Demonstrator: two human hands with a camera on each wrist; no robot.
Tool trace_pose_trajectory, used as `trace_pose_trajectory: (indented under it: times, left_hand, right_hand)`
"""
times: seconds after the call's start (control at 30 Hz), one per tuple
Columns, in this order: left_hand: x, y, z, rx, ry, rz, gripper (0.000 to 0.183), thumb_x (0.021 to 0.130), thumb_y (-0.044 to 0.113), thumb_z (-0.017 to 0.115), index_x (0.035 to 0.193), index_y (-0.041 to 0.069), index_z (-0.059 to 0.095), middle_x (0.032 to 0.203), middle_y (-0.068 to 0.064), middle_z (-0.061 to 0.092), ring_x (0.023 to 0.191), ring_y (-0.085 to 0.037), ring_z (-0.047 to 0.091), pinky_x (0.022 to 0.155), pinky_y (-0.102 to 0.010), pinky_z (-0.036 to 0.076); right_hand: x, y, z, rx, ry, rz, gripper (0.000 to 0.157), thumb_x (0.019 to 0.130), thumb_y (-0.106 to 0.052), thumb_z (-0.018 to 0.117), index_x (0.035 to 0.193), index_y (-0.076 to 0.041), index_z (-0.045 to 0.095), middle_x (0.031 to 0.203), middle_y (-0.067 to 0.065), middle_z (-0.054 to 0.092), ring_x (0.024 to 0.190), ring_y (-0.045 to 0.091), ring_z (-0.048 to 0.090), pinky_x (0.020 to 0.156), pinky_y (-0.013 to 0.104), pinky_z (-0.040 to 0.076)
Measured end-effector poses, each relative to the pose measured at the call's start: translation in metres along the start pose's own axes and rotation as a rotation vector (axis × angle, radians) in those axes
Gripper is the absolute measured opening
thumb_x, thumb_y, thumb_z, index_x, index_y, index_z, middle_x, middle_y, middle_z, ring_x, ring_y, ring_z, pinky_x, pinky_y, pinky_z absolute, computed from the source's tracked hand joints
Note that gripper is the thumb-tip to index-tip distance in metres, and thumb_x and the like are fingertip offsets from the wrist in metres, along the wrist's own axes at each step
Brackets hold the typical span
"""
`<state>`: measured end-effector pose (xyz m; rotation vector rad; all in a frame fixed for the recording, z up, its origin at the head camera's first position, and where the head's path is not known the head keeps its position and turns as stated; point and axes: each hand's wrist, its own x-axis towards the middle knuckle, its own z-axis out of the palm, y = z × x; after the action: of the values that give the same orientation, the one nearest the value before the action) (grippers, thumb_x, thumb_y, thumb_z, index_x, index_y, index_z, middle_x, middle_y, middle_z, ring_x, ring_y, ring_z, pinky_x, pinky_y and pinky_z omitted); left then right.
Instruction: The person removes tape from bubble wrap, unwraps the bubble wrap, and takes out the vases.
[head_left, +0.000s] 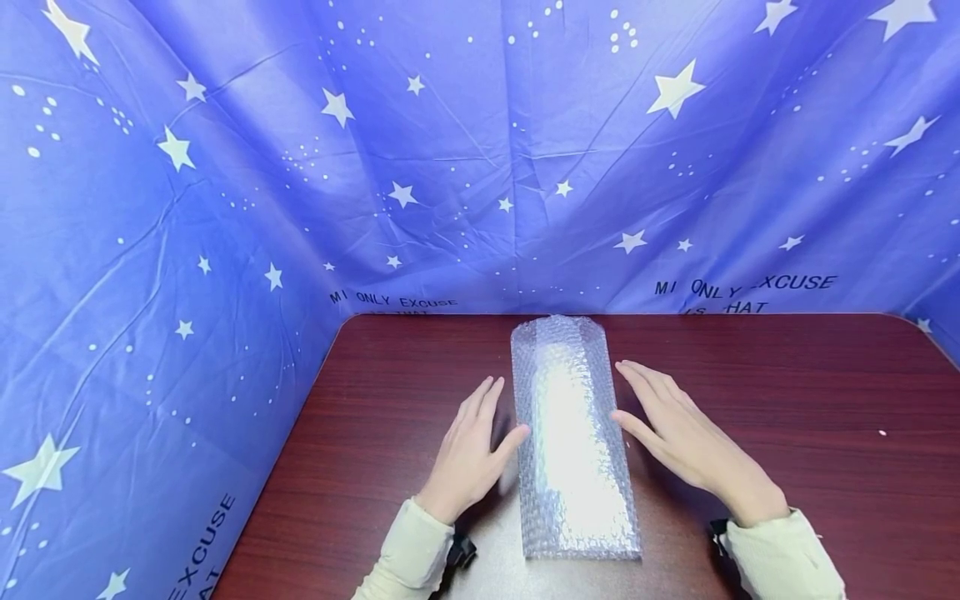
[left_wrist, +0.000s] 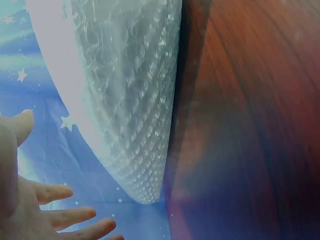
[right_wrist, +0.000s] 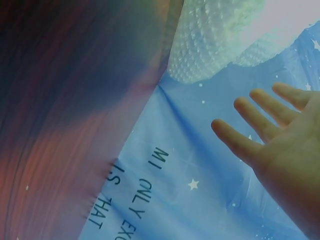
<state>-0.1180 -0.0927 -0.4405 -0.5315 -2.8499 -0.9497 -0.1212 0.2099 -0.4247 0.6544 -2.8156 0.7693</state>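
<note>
A long bundle of clear bubble wrap (head_left: pixel 573 442) lies lengthwise on the dark red wooden table, its top shining with glare. What is inside it, if anything, cannot be made out. On its left side is my left hand (head_left: pixel 472 454), fingers straight and thumb reaching to the wrap's edge. My right hand (head_left: pixel 686 433) is at the opposite side with straight fingers, its thumb tip close to or touching the edge. In the left wrist view the bubble wrap (left_wrist: pixel 130 100) rises beside the spread left fingers. The right wrist view has the bubble wrap (right_wrist: pixel 215 40) beyond the extended right fingers.
The wooden table (head_left: pixel 810 392) ends at a blue curtain (head_left: pixel 465 167) with white stars and printed letters, which hangs behind and along the left. A tiny white scrap (head_left: pixel 882 432) lies on the right part of the table.
</note>
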Motion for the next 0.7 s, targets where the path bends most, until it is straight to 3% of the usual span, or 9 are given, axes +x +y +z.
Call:
trace_pose_trajectory:
  times: [0.7]
  left_hand:
    - [-0.005, 0.013, 0.015, -0.051, -0.076, 0.069, 0.074, 0.099, 0.062, 0.041, 0.157, 0.017, 0.028, 0.16, -0.006, 0.032, 0.145, -0.024, 0.034, 0.111, -0.052, 0.039]
  right_hand:
    - [0.009, -0.009, 0.015, 0.074, -0.085, 0.002, 0.058, 0.105, -0.043, 0.045, 0.15, -0.007, 0.039, 0.152, 0.011, 0.039, 0.141, 0.028, 0.035, 0.112, 0.054, 0.032]
